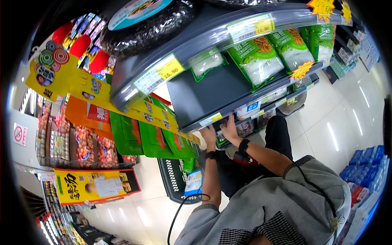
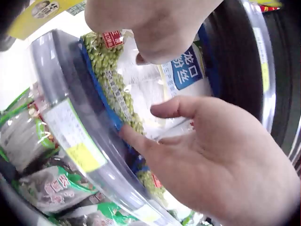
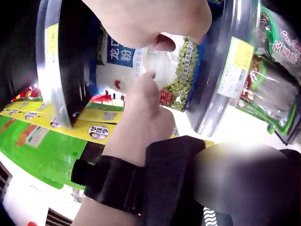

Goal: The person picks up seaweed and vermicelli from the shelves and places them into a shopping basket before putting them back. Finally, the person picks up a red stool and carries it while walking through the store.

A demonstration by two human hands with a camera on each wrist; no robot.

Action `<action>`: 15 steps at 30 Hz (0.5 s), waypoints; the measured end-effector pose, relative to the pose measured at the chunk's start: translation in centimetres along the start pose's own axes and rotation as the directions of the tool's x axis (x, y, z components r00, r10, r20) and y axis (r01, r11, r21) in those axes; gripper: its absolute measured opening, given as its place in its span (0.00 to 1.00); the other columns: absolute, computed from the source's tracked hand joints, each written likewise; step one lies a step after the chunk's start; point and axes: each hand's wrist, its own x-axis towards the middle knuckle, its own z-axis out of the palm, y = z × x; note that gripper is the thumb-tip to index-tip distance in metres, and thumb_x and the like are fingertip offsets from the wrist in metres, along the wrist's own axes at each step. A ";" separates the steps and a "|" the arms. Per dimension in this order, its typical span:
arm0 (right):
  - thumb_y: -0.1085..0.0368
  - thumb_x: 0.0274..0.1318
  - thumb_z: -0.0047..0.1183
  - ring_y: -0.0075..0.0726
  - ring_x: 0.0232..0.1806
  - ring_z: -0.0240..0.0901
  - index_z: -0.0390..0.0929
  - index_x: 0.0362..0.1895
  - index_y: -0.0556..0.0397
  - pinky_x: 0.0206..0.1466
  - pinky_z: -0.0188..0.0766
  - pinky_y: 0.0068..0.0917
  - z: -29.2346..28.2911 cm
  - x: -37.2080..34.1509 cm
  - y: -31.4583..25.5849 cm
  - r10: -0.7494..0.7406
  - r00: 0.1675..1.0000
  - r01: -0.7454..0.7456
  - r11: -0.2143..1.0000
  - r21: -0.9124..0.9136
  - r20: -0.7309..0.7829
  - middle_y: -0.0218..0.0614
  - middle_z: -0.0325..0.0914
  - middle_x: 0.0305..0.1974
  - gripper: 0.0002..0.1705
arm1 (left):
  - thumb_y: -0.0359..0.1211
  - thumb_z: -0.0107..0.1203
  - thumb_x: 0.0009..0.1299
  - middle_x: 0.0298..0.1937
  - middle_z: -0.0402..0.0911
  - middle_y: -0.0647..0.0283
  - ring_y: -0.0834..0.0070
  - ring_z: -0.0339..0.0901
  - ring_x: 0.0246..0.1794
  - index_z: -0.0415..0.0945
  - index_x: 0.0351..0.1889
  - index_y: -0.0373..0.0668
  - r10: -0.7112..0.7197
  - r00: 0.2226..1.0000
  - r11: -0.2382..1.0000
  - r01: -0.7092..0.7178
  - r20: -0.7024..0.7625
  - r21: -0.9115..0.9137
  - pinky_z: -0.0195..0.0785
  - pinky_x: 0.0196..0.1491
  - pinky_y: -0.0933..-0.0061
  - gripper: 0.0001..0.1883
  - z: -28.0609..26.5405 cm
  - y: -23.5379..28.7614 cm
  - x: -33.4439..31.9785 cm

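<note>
A bag of vermicelli (image 2: pixel 141 89), white and blue with printed green beans, lies on a lower shelf behind a clear price rail. In the head view my left hand (image 1: pixel 208 135) and right hand (image 1: pixel 229 129) are close together at that shelf's front. In the left wrist view the left hand (image 2: pixel 155 28) covers one end of the bag, thumb tip on its front. My right hand (image 2: pixel 216 155) holds the other end, thumb over the front and a finger at the edge by the rail. The other fingers are mostly hidden.
Green vermicelli bags (image 1: pixel 257 61) lie on the shelf above, under a curved price rail (image 1: pixel 228 34). Dark noodle bags (image 2: pixel 56 188) sit below. A yellow display strip (image 1: pixel 139 108) with green bags hangs on the left. A black basket (image 1: pixel 171 179) stands on the floor.
</note>
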 end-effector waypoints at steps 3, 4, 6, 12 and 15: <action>0.77 0.45 0.45 0.30 0.38 0.67 0.50 0.62 0.56 0.37 0.67 0.25 -1.2 -2.5 -0.9 0.044 0.996 -0.051 0.995 0.086 0.076 0.43 0.64 0.45 0.37 | 0.29 0.54 0.58 0.65 0.51 0.41 0.44 0.47 0.65 0.55 0.61 0.31 0.255 0.967 0.961 -0.252 -0.018 0.117 0.43 0.65 0.55 0.32 1.5 -2.1 -5.5; 0.76 0.46 0.47 0.30 0.39 0.69 0.54 0.60 0.56 0.37 0.67 0.25 -2.1 -2.9 0.4 0.070 0.979 -0.061 0.997 -0.050 0.194 0.41 0.67 0.42 0.33 | 0.28 0.53 0.57 0.65 0.52 0.42 0.47 0.51 0.64 0.59 0.59 0.32 0.188 0.977 0.977 -0.197 0.101 0.077 0.46 0.65 0.56 0.30 0.7 -1.7 -7.3; 0.72 0.48 0.51 0.28 0.35 0.73 0.66 0.49 0.55 0.36 0.67 0.24 -4.3 -3.6 -0.7 0.086 0.909 -0.039 0.992 -0.122 0.408 0.35 0.74 0.35 0.20 | 0.28 0.54 0.56 0.57 0.64 0.45 0.50 0.61 0.57 0.72 0.46 0.37 0.117 0.990 0.992 -0.120 0.083 0.028 0.55 0.59 0.59 0.18 -0.8 -1.5 -10.0; 0.67 0.55 0.50 0.26 0.34 0.75 0.72 0.40 0.57 0.36 0.70 0.22 -10.2 -2.3 -1.4 0.338 0.547 -0.401 0.909 -0.115 0.766 0.35 0.76 0.32 0.09 | 0.30 0.50 0.59 0.31 0.75 0.52 0.55 0.73 0.33 0.74 0.28 0.37 -0.312 0.934 0.949 0.316 -0.174 -0.005 0.67 0.38 0.62 0.06 -8.7 -9.9 -17.9; 0.65 0.57 0.49 0.25 0.32 0.75 0.72 0.40 0.55 0.34 0.70 0.20 -13.1 -2.6 -1.5 0.474 0.487 -0.468 0.851 -0.239 0.734 0.34 0.76 0.32 0.09 | 0.35 0.53 0.56 0.39 0.75 0.48 0.53 0.72 0.42 0.74 0.35 0.34 -0.559 0.804 0.789 0.591 -0.200 0.167 0.65 0.45 0.59 0.14 -11.6 -17.5 -22.3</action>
